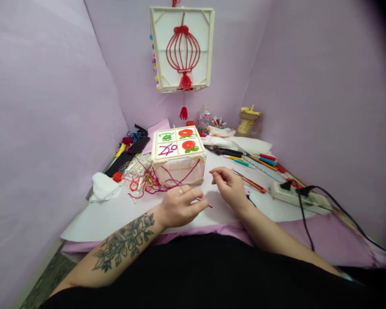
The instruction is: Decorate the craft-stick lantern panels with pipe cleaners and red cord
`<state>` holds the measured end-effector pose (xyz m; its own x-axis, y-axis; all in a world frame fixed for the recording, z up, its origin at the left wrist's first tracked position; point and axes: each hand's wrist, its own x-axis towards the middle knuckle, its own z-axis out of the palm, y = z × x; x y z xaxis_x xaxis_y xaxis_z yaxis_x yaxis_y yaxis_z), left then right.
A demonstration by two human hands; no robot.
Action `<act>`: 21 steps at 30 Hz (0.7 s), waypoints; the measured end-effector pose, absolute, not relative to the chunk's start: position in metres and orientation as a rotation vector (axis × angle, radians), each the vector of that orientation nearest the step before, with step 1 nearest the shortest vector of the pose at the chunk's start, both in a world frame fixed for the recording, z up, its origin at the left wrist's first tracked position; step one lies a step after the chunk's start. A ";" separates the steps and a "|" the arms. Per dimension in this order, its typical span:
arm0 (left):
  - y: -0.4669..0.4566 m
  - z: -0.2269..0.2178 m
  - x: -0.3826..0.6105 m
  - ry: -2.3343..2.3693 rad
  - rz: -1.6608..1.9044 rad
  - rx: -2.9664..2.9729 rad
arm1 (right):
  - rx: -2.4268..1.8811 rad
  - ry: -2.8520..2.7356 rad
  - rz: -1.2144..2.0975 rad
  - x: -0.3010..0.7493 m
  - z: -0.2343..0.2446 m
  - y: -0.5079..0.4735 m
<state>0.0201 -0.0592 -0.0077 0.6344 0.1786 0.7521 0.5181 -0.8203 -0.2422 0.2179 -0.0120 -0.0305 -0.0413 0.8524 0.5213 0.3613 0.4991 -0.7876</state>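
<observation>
My left hand (pixel 183 207) is in front of the box, its fingers closed round a strand of dark magenta yarn (pixel 209 206) whose tip sticks out by the fingertips. To its right, my right hand (pixel 229 185) is held in a pinch just off the box's corner; whatever the fingertips hold, if anything, is too small to make out. The stick-framed box (pixel 180 171) has white panels on top with yarn designs: two orange-red rounds with green, one green figure and one purple figure. Magenta yarn (pixel 193 171) trails across its front face.
Tangled red yarn (pixel 135 182) and bagged sticks lie left, beside a white cloth (pixel 105 186). Pliers (pixel 227 152), markers (pixel 267 159), a red cutter (pixel 254 185) and a power strip (pixel 300 197) with cords occupy the right. A finished lantern (pixel 206 51) hangs above. Pale walls enclose the table.
</observation>
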 end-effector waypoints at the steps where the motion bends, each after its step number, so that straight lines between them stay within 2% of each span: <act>1: -0.060 -0.006 0.019 -0.472 -1.074 -2.400 | -1.054 -1.630 0.558 0.218 -0.031 -0.012; 4: -0.056 -0.006 0.021 -0.326 -0.995 -2.580 | -1.044 -1.634 0.583 0.217 -0.033 -0.011; 8: -0.047 -0.013 0.028 -0.608 -0.860 -2.958 | -1.037 -1.642 0.626 0.218 -0.037 -0.010; 12: -0.048 -0.017 0.034 -0.869 -1.051 -3.180 | -1.024 -1.679 0.661 0.217 -0.042 -0.010; 16: -0.057 -0.011 0.041 -0.786 -1.113 -3.367 | -1.003 -1.731 0.661 0.214 -0.045 -0.009; 21: -0.063 -0.006 0.047 -0.848 -1.208 -3.434 | -0.937 -1.751 0.485 0.210 -0.046 -0.007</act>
<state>0.0468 -0.0632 -0.0062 0.7150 0.5624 0.4153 0.1993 -0.7333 0.6500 0.2098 -0.0069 -0.0461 -0.1501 0.7826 0.6042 0.3603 0.6124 -0.7037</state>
